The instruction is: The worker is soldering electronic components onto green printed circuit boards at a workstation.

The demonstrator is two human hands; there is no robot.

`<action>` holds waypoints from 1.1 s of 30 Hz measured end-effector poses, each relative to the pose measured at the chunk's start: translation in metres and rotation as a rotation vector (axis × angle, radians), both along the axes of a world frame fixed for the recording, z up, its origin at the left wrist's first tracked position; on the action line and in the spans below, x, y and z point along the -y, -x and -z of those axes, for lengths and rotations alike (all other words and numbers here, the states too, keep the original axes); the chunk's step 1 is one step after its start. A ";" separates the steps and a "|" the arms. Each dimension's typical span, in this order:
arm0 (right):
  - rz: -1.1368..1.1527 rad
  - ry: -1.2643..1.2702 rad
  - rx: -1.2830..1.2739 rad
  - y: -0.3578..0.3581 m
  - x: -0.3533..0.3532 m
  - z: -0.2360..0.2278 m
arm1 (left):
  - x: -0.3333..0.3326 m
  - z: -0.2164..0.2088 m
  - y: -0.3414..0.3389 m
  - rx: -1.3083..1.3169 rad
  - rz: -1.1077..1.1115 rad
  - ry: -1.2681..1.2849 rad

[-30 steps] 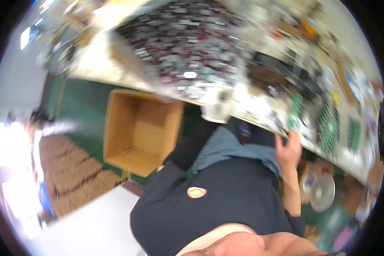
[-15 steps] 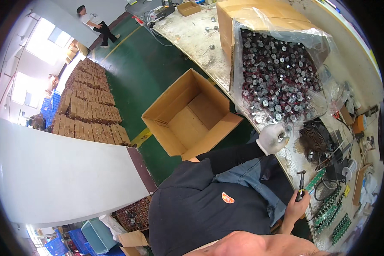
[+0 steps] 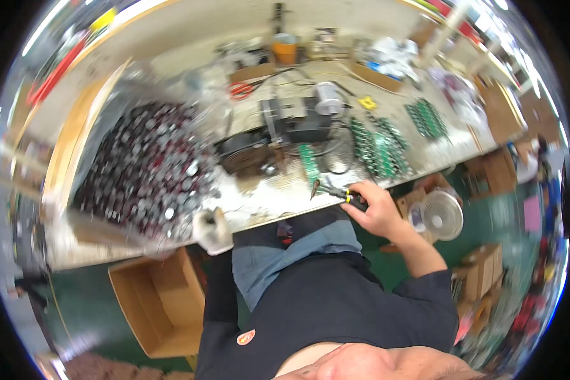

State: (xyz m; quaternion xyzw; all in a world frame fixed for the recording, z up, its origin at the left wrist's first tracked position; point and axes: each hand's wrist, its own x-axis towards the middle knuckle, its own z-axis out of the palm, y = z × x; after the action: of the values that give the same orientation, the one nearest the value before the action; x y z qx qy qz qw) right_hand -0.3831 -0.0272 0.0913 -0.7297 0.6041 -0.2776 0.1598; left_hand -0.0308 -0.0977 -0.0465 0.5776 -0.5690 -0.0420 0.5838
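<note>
My left hand [image 3: 213, 233], in a whitish glove, is at the bench's front edge, beside a heap of small round metal parts with red wires [image 3: 149, 168]. Its fingers look curled; motion blur hides what they may hold. The parts spill from a plastic-lined cardboard box [image 3: 76, 149] lying on the bench at the left. My bare right hand [image 3: 379, 210] is closed round pliers [image 3: 335, 192] with black and yellow handles, their jaws pointing left over the bench edge. Just beyond the jaws lies a narrow green circuit board strip [image 3: 309, 163].
Rows of green circuit boards [image 3: 377, 149] lie on the right of the bench. A black device [image 3: 297, 123] and a white spool [image 3: 329, 99] stand mid-bench. An open cardboard carton [image 3: 161, 304] is on the floor at left; a round fan-like object [image 3: 438, 215] is at right.
My view has swung right, bringing the bench across the front. My left hand has drawn back from the heap to the bench edge. The pliers stay in my right hand.
</note>
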 end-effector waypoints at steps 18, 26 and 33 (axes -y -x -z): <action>0.648 -0.576 0.574 0.299 0.155 0.039 | 0.005 0.009 0.015 0.054 -0.117 -0.095; 0.544 -0.907 0.949 0.328 0.166 0.070 | 0.004 0.009 0.015 0.107 -0.191 -0.125; 0.445 -0.967 1.146 0.345 0.157 0.073 | 0.006 0.005 0.020 0.133 -0.192 -0.127</action>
State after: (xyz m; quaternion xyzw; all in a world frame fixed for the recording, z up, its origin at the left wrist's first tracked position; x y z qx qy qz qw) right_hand -0.7282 -0.1845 0.0186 -0.1837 0.6131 -0.3427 0.6877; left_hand -0.0504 -0.1037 -0.0515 0.6668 -0.5447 0.0167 0.5083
